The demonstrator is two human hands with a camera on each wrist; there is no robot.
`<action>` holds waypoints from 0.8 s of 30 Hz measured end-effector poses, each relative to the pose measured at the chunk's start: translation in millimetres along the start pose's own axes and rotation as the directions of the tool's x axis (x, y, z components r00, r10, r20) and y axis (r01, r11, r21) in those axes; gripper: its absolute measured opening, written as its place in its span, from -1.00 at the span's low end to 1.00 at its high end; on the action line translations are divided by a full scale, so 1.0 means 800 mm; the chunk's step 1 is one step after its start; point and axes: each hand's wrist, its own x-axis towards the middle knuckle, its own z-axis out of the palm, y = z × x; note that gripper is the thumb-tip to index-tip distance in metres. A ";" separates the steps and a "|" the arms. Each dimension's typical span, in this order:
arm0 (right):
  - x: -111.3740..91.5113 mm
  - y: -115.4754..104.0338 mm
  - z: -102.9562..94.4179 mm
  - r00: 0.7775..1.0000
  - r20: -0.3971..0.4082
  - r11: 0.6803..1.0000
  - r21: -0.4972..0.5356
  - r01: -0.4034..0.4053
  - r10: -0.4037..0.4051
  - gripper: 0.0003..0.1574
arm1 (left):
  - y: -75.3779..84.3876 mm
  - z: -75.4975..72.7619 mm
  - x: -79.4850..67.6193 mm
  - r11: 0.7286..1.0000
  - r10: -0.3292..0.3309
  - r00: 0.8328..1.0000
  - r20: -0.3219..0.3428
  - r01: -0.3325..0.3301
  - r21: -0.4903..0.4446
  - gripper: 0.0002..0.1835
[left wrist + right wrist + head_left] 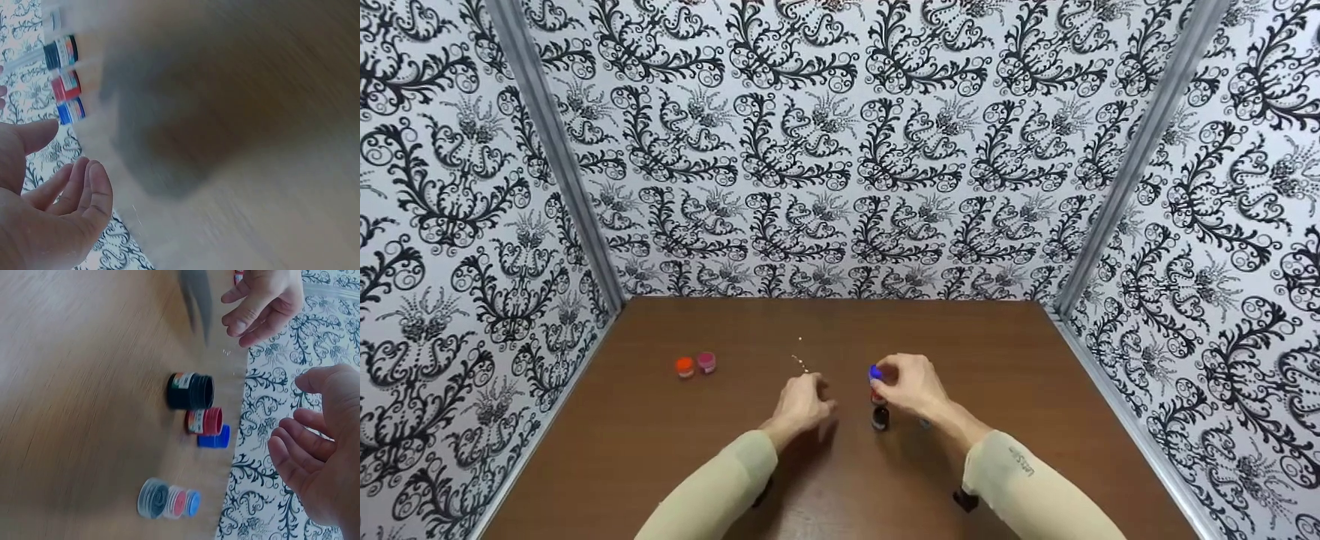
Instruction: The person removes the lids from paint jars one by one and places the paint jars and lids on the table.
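Blue paint jar [875, 372] stands at the far end of a short row, right of centre on the desk [622, 465], with the red jar [196, 421] next and the uncapped black jar [180, 396] nearest! Right hand [913, 384] is close by the blue one, grip released, fingers loosely bent; three lids [175, 502] line up to the right. Left hand [801, 403], slack too, hangs left of the row; orange jar [684, 367] and magenta jar [706, 362] sit far left.

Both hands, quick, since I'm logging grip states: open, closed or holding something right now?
Left hand: open, fingers loosely bent, holding nothing.
Right hand: open, holding nothing, fingers apart from the blue pot.
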 end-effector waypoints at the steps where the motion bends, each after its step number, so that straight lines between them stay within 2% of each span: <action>1: 0.001 -0.002 0.000 1.000 0.003 1.000 0.004 0.006 -0.006 -0.70 | -0.002 -0.003 0.001 1.000 -0.006 1.000 -0.004 0.006 0.003 -0.61; 5: 0.006 -0.008 0.004 0.999 0.009 0.999 0.008 0.032 -0.032 -0.63 | -0.011 -0.014 0.004 0.999 -0.043 0.999 -0.018 0.043 0.013 -0.57; 11: 0.012 -0.017 0.009 0.998 0.008 0.998 0.023 0.066 -0.066 -0.65 | -0.026 -0.031 0.004 0.995 -0.099 0.994 -0.040 0.099 -0.018 -0.55; 17: 0.020 -0.027 0.015 0.998 -0.013 0.998 0.021 0.065 -0.065 -0.63 | -0.040 -0.049 0.003 0.993 -0.119 0.989 -0.087 0.117 -0.025 -0.59; 24: 0.020 -0.034 0.038 0.991 -0.035 0.991 0.010 0.131 -0.130 -0.68 | -0.062 -0.063 0.000 0.991 -0.125 0.979 -0.163 0.130 0.022 -0.60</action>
